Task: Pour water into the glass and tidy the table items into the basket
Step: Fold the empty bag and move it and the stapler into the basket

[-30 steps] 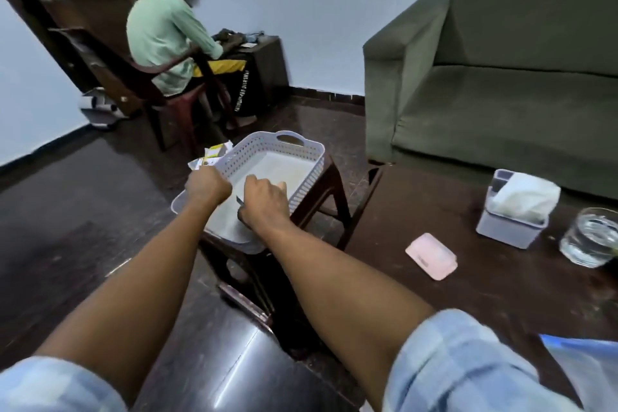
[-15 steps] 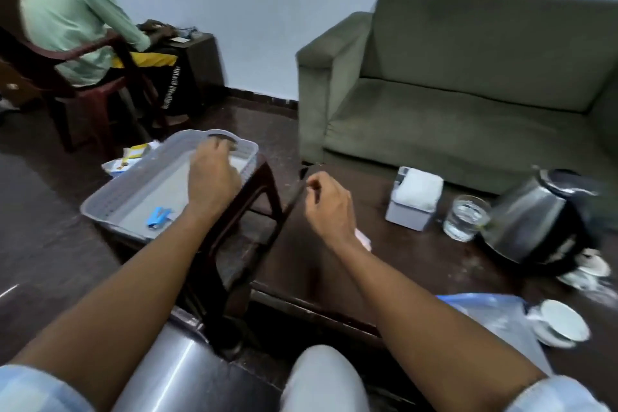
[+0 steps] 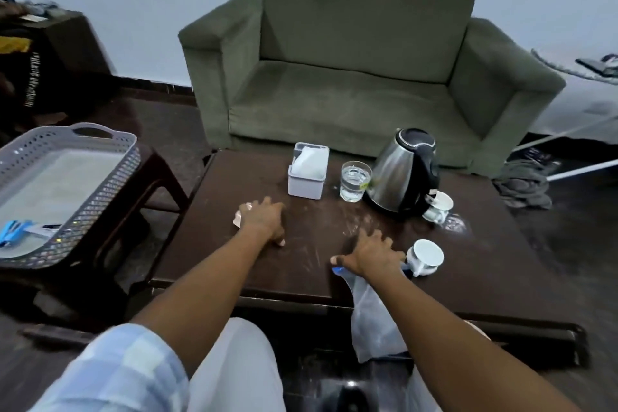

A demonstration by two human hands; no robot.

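Note:
On the dark table (image 3: 234, 264), my left hand (image 3: 264, 221) lies palm down over a small pink box (image 3: 238, 219); only the box's left edge shows, and whether I grip it is hidden. Fingers spread, my right hand (image 3: 371, 254) rests on the blue top edge of a clear plastic bag (image 3: 374, 321) that hangs over the table's front edge. A glass (image 3: 354, 184) with water stands between a grey tissue box (image 3: 307, 174) and a steel kettle (image 3: 404, 177). The grey basket (image 3: 100, 184) sits on a stool at the left and holds a blue item (image 3: 13, 231).
One white cup (image 3: 428, 256) lies just right of my right hand; another (image 3: 439, 207) sits beside the kettle. A green sofa (image 3: 351, 77) stands behind the table. The dark stool (image 3: 160, 170) is close to the table's left edge. My knees are below the front edge.
My view swung right from the basket to the table. My left hand left the basket and came onto the pink box. My right hand moved right onto the plastic bag.

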